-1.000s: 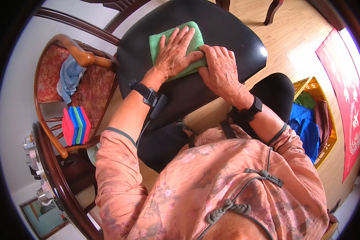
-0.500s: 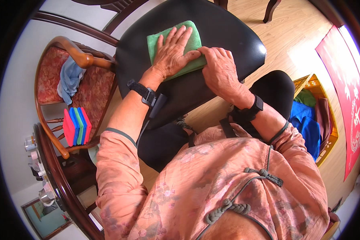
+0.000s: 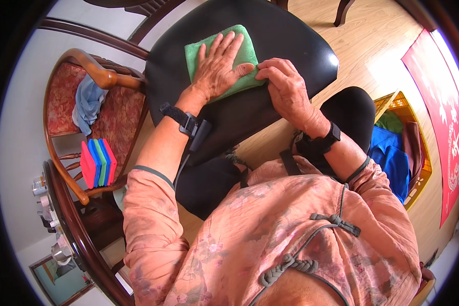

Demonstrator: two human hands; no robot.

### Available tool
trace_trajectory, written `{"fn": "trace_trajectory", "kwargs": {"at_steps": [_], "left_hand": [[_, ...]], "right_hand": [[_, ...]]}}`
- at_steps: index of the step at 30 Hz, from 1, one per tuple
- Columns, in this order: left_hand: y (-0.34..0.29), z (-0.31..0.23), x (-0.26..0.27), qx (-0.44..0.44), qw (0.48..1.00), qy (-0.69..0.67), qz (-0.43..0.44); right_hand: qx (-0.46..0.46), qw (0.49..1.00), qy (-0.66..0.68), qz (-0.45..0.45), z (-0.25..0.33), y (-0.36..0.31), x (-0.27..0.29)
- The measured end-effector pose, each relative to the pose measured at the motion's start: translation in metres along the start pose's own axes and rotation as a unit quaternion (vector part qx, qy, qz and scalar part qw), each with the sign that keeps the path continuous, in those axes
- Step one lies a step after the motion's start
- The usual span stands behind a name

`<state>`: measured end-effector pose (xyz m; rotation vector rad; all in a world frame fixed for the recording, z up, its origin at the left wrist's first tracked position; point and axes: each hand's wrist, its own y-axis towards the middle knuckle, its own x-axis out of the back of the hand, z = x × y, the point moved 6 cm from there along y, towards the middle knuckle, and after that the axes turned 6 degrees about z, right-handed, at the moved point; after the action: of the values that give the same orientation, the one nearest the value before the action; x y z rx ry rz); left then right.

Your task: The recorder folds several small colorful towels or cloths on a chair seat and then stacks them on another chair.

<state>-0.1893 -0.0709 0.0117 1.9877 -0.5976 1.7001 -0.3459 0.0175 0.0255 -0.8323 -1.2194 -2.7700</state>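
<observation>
Green cloth (image 3: 242, 53) lies folded into small rectangle on black seat (image 3: 290, 35), far centre. Left hand (image 3: 217, 69) flat on it, fingers spread, pressing. Right hand (image 3: 285, 89) at cloth's right edge, fingertips curled together onto fold. Fold looks nearly done; final smoothing probably left. Stack of coloured cloths (image 3: 98, 163) on wooden armchair (image 3: 86, 66), left. Yellow basket (image 3: 422, 153) with more fabric, right. Red banner (image 3: 443, 102) with pale markings, far right.

This looks like a room in a home. A carved wooden armchair (image 3: 81, 127) with a red flowery cushion stands on a light wood floor (image 3: 362, 46). To the right of the chair are a black padded seat (image 3: 290, 46) and a yellow basket (image 3: 415, 168) full of clothes.
</observation>
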Motion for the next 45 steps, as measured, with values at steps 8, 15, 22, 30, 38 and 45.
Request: {"fn": "trace_trajectory", "kwargs": {"at_steps": [8,15,22,30,38,45], "left_hand": [[-0.001,0.0,0.001,0.003,1.0,0.004,0.0],[0.0,0.001,0.0,0.003,1.0,0.009,-0.003],[0.001,0.0,0.0,-0.001,1.0,0.017,-0.01],[0.0,-0.001,0.0,0.001,1.0,0.019,-0.002],[0.0,0.0,-0.001,0.005,1.0,0.028,-0.001],[0.001,-0.003,-0.001,-0.003,0.996,0.084,-0.005]], "right_hand": [[-0.046,0.998,0.042,-0.029,0.0,-0.001,0.006],[-0.066,0.998,-0.005,0.007,0.002,-0.004,0.004],[-0.034,0.999,0.013,0.011,-0.001,-0.012,0.004],[-0.052,0.996,0.079,0.005,-0.002,-0.013,0.01],[-0.095,0.987,0.125,0.019,-0.007,-0.017,0.008],[-0.173,0.966,0.19,-0.004,-0.014,-0.019,0.01]]}}
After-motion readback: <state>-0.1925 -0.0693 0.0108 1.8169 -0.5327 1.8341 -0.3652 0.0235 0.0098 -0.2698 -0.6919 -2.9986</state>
